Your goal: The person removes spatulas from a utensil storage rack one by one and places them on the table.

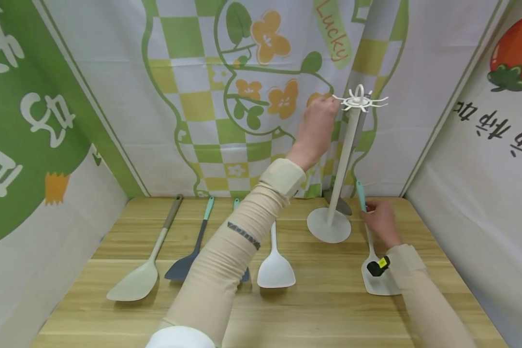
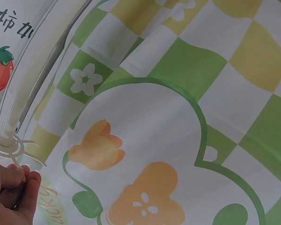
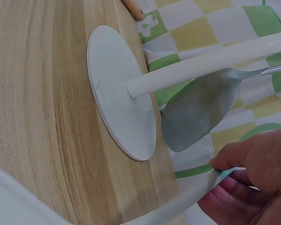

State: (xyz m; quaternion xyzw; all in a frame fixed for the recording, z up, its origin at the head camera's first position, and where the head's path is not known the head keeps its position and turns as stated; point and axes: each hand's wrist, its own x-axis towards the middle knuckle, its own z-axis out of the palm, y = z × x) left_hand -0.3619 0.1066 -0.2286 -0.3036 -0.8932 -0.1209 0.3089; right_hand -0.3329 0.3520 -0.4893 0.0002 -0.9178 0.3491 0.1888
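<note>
My left hand [image 1: 315, 128] is up at the top of a white utensil stand [image 1: 341, 164], whose crown of hooks [image 1: 360, 102] spreads around a ring. In the left wrist view its thumb and fingertips pinch the end of one hook [image 2: 30, 149]. On the right, my right hand [image 1: 382, 220] pinches the handle of a pale spatula [image 3: 192, 192] between thumb and fingers, where the mint grip meets the pale shaft. That spatula's wide blade points toward me, partly covered by the wrist camera. Behind the pole hangs a grey metal turner [image 3: 201, 110], close to the round base [image 3: 117, 93].
Left of the stand lie a beige spatula [image 1: 135, 282], a dark blue spatula [image 1: 184, 266] and a white spatula [image 1: 276, 270]. Another dark one [image 1: 245, 276] is mostly hidden by my left forearm. Printed cloth walls [image 1: 191, 111] enclose the wooden table [image 1: 313, 314].
</note>
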